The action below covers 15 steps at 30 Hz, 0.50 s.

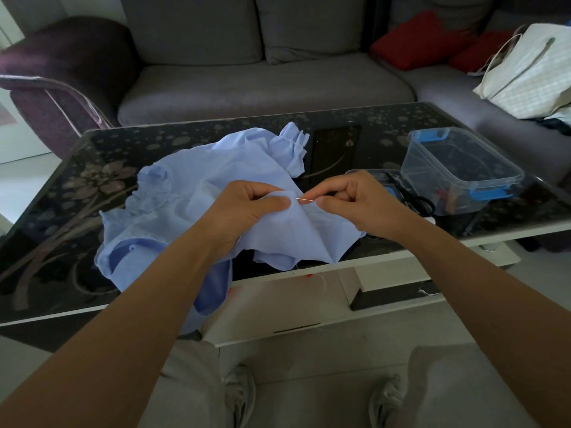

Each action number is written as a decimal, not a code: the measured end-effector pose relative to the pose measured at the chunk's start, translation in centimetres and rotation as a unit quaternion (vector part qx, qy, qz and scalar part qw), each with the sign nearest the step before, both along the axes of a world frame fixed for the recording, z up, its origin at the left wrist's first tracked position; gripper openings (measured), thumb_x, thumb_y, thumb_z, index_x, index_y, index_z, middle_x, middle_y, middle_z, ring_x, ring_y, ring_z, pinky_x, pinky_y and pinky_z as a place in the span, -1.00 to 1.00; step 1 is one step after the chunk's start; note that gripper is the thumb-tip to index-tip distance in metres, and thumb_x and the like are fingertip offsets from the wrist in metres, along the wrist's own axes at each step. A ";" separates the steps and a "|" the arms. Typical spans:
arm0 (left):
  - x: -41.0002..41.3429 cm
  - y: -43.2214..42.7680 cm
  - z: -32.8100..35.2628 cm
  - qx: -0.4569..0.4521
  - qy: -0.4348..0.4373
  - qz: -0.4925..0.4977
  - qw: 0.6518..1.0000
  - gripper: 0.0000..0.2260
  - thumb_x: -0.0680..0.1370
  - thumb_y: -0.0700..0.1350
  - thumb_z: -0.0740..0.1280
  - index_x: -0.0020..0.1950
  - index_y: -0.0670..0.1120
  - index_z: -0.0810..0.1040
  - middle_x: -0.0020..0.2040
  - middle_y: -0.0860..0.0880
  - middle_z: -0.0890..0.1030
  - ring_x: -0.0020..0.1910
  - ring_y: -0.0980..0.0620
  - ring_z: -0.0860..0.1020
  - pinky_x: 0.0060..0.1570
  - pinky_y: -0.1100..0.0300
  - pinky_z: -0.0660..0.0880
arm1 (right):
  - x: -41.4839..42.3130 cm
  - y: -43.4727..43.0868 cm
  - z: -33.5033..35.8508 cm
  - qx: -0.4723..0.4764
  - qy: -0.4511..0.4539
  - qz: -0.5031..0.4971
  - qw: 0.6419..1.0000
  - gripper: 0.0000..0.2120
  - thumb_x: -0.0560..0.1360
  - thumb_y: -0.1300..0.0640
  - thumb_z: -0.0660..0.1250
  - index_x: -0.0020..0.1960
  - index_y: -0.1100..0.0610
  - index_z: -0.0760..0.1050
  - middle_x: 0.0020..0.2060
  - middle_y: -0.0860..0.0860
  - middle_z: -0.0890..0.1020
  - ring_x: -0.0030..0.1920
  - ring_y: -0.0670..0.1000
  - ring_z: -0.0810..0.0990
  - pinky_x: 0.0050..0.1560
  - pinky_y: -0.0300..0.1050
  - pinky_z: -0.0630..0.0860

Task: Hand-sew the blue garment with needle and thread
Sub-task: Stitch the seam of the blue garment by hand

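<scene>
A light blue garment [197,193] lies crumpled over the dark glass table [55,211], one part hanging off the front edge. My left hand [247,208] pinches a raised fold of the fabric between thumb and fingers. A thin silver needle [306,199] pokes out of that fold, pointing right. My right hand [358,202] pinches the needle's right end between thumb and forefinger. A short bit of pale thread [324,281] dangles below the cloth's lower edge.
A clear plastic box [460,168] with blue clasps stands on the table's right side, its lid and black scissors [417,202] beside it. A grey sofa [262,81] with red cushions [423,38] and a white bag [531,72] is behind. My shoes show below.
</scene>
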<state>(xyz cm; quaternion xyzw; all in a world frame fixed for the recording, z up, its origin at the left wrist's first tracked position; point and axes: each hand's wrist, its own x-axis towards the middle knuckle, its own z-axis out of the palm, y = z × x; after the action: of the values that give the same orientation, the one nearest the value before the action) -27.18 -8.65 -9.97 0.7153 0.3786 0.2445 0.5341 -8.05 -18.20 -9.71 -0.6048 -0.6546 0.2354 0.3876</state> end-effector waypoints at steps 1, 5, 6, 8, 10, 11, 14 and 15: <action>0.0 0.0 0.0 0.001 0.000 -0.001 1.000 -0.89 0.52 -0.06 0.42 -0.04 -0.06 0.70 0.00 -0.07 0.68 0.08 -0.08 0.60 0.19 -0.06 0.55 | 0.0 0.0 0.0 -0.002 -0.001 0.000 1.000 -0.80 0.59 0.26 0.26 0.12 0.11 0.62 -0.58 -0.19 0.48 -0.52 -0.14 0.38 -0.32 -0.44 0.36; 0.0 0.1 -0.2 0.007 0.005 -0.006 1.000 -0.85 0.53 -0.04 0.42 0.01 -0.07 0.69 0.03 -0.06 0.67 0.10 -0.07 0.58 0.18 -0.05 0.56 | 0.1 0.0 0.0 -0.010 -0.005 0.002 1.000 -0.80 0.60 0.23 0.26 0.11 0.05 0.62 -0.60 -0.16 0.44 -0.53 -0.13 0.37 -0.32 -0.38 0.38; 0.0 0.0 -0.2 0.008 0.005 -0.009 1.000 -0.85 0.53 -0.03 0.41 0.02 -0.07 0.69 0.03 -0.06 0.66 0.09 -0.07 0.58 0.16 -0.03 0.56 | 0.0 0.0 0.0 -0.013 -0.008 -0.001 1.000 -0.80 0.60 0.23 0.26 0.12 0.04 0.62 -0.60 -0.16 0.44 -0.53 -0.13 0.37 -0.33 -0.38 0.38; -0.1 0.0 -0.2 0.011 0.004 -0.016 1.000 -0.87 0.53 -0.04 0.41 0.00 -0.07 0.68 0.01 -0.06 0.67 0.07 -0.05 0.59 0.11 0.04 0.57 | -0.1 -0.2 0.2 -0.018 -0.020 -0.003 1.000 -0.79 0.60 0.22 0.27 0.13 0.02 0.59 -0.59 -0.14 0.45 -0.54 -0.13 0.36 -0.37 -0.38 0.36; -0.2 -0.1 -0.1 0.020 0.005 -0.031 0.999 -0.89 0.54 -0.08 0.40 -0.02 -0.08 0.69 -0.03 -0.06 0.68 0.02 -0.03 0.60 0.02 0.13 0.56 | 0.0 -0.1 0.1 -0.037 -0.033 -0.003 0.999 -0.73 0.59 0.23 0.27 0.21 -0.04 0.53 -0.58 -0.06 0.44 -0.56 -0.11 0.34 -0.44 -0.37 0.34; -0.2 -0.1 -0.1 0.027 0.008 -0.040 0.999 -0.91 0.54 -0.10 0.41 -0.04 -0.07 0.69 -0.06 -0.05 0.69 -0.01 0.01 0.61 -0.02 0.18 0.54 | -0.2 -0.2 0.1 -0.050 -0.041 0.003 0.998 -0.67 0.59 0.23 0.26 0.27 -0.10 0.47 -0.55 -0.02 0.46 -0.56 -0.08 0.34 -0.44 -0.34 0.35; -0.2 -0.3 -0.1 0.050 0.015 -0.066 0.996 -0.93 0.53 -0.15 0.41 -0.12 -0.02 0.69 -0.20 0.12 0.68 -0.16 0.23 0.59 -0.15 0.40 0.49 | -0.7 -0.2 0.2 -0.081 -0.072 0.040 0.993 -0.55 0.60 0.25 0.21 0.34 -0.21 0.38 -0.14 0.05 0.67 -0.35 0.06 0.56 -0.25 -0.06 0.53; -0.2 -0.3 -0.1 0.057 0.017 -0.071 0.996 -0.91 0.53 -0.17 0.41 -0.14 -0.01 0.68 -0.26 0.17 0.67 -0.21 0.29 0.58 -0.21 0.46 0.47 | -0.8 -0.3 0.3 -0.094 -0.070 0.051 0.992 -0.56 0.60 0.28 0.19 0.35 -0.15 0.40 -0.06 -0.10 0.67 -0.25 -0.07 0.61 -0.18 -0.10 0.56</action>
<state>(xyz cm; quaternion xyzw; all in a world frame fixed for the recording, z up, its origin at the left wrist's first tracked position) -27.35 -8.96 -10.05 0.7736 0.3214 0.2156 0.5017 -8.83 -18.45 -9.36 -0.6195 -0.6852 0.2718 0.2699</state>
